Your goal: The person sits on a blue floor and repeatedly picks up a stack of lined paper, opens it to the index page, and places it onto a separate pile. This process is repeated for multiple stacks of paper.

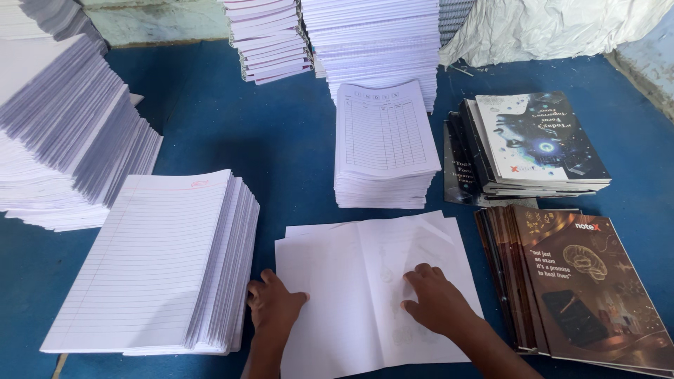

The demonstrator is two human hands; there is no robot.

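Both the left hand [274, 303] and right hand [437, 302] lie flat, fingers released, on thin, floppy white sheets [372, 281], likely best lifted by an edge

On the blue surface [281, 133] lie a stack of ruled sheets [151, 263], a pile of printed table pages [382, 144], black-and-white covers [537, 140], brown covers [583, 281], tall paper stacks [379, 35] and crumpled white sheeting [554, 28].
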